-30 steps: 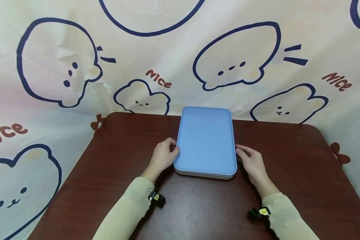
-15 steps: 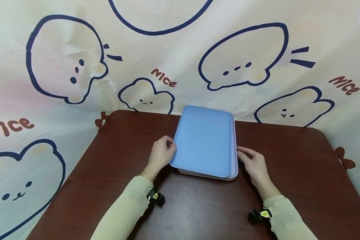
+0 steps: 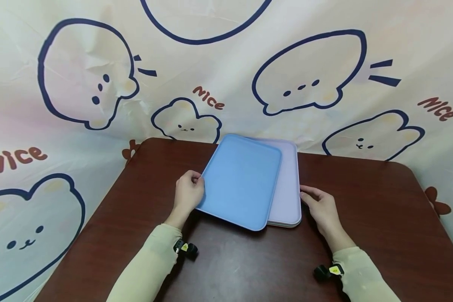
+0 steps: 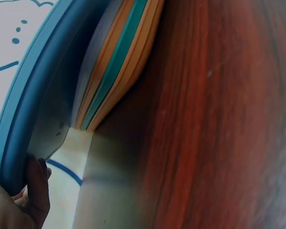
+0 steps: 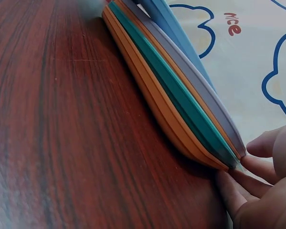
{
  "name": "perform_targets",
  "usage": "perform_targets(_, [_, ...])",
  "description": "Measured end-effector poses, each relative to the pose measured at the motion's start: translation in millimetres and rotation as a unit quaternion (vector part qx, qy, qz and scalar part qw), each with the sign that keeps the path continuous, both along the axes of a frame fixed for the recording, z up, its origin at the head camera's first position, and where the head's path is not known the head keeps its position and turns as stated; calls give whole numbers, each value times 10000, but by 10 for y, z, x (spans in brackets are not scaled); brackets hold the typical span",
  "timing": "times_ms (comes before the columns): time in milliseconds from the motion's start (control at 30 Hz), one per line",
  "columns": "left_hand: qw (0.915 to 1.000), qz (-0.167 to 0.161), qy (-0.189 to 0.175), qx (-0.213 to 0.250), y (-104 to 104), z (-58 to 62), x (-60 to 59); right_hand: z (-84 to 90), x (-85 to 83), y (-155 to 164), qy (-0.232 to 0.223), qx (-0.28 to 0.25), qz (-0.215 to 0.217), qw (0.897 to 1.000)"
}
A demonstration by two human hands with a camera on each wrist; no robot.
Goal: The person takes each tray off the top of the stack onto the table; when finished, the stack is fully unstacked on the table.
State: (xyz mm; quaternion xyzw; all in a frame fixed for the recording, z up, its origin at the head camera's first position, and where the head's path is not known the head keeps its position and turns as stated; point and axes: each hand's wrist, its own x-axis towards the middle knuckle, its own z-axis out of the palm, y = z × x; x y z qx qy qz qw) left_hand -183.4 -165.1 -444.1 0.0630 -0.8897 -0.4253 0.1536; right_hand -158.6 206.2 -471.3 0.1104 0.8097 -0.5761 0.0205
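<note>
A blue tray (image 3: 239, 180) is lifted at its left side and slid left off a stack of trays (image 3: 288, 184), whose top one is lilac. My left hand (image 3: 188, 193) grips the blue tray's left edge, its fingers curled round the rim (image 4: 9, 162). My right hand (image 3: 318, 205) rests against the stack's right edge, fingertips (image 5: 250, 164) touching the rims. The right wrist view shows the stack's edges (image 5: 181, 95): lilac, orange and teal layers. The left wrist view has the same layers (image 4: 119, 67) under the raised blue tray.
The stack sits near the far edge of a dark brown wooden table (image 3: 362, 209). A cream cloth with cartoon bears and "Nice" lettering (image 3: 98, 75) hangs behind and drapes around the table.
My left hand has drawn the blue tray leftward and raised its left side, uncovering the lilac tray beneath. My right hand has stayed at the stack's right edge.
</note>
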Motion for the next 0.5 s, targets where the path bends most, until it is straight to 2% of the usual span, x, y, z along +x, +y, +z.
perform_targets(333, [9987,422,269,-65,-389,25,-19,-21,-10,4,82,-23,-22,10000])
perform_targets(500, [9980,585,255,19,-632,29,2,-33,-15,5,115,-33,-41,9999])
